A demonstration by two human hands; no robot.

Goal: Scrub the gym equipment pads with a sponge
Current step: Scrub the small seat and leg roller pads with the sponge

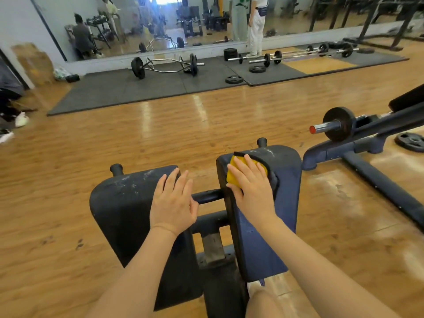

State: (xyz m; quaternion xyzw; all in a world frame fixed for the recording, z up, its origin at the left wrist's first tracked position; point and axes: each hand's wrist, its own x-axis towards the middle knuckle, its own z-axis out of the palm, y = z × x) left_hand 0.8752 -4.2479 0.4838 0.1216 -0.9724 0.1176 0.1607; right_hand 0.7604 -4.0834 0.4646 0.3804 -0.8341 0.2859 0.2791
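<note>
Two dark, scuffed pads of a gym machine stand side by side in front of me. My left hand point(173, 201) rests flat with straight fingers on the inner edge of the left pad point(124, 207). My right hand point(251, 187) presses a yellow sponge with a dark scrubbing side point(234, 167) against the top of the right pad point(286, 180). Its fingers lie spread over the sponge, which shows only at its far and left edges. White streaks mark the tops of both pads.
A metal crossbar point(207, 196) joins the pads. A dark machine frame with a weight plate point(339, 123) stands right, with a loose plate point(410, 141) on the wooden floor. Barbells point(165, 65) lie on black mats before a wall mirror. A person point(255, 26) stands far off.
</note>
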